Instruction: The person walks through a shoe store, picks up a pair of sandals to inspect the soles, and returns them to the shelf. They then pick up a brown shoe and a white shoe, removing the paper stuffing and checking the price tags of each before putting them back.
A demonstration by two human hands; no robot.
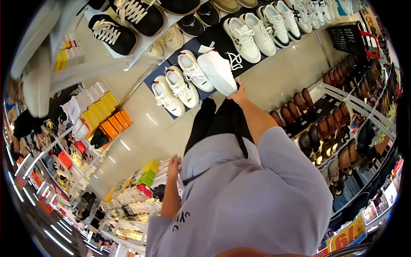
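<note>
Sneaker (217, 73) at the near edge of the shelf (159, 72), sole showing | long axis points forward-left from the right hand (238, 95) | those fingers have its near end gripped | left hand (174, 164) way farther off, loose or curled, can't tell tbh

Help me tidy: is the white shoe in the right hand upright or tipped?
Tipped: the white shoe in the right hand shows its sole to the camera.

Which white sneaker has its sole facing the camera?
The white sneaker in the right hand's grip; the three white sneakers to its left show openings, not soles.
</note>
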